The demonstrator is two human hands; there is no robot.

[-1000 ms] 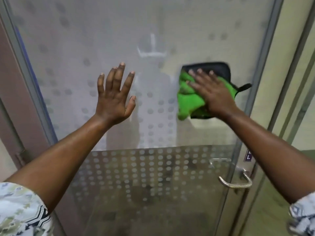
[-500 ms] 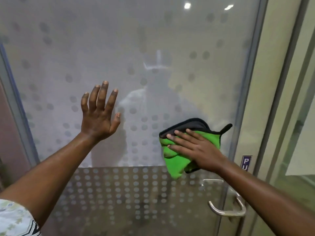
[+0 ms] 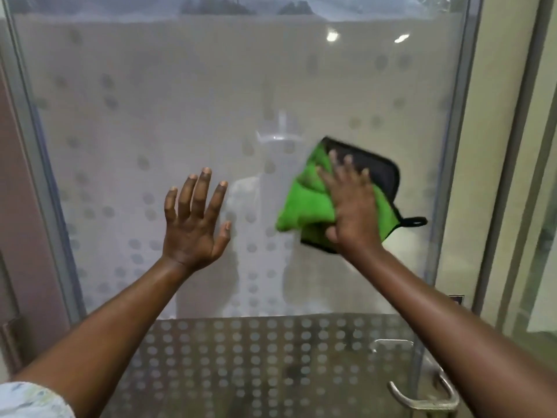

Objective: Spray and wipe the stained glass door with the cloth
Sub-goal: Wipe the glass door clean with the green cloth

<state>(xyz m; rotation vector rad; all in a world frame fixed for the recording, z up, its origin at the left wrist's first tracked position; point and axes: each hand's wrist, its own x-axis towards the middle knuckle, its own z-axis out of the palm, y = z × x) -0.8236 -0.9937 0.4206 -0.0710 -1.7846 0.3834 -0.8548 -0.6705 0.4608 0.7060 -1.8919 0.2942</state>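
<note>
Against the glass door (image 3: 180,101), left hand (image 3: 193,227) splayed, right hand (image 3: 352,206) flat on cloth (image 3: 304,206).

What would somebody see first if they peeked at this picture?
Probably the bright green cloth, pressed flat on the frosted, dotted glass door by the right hand, right of the middle. Next, the left hand spread open beside it, and the metal door handle at bottom right.
</note>
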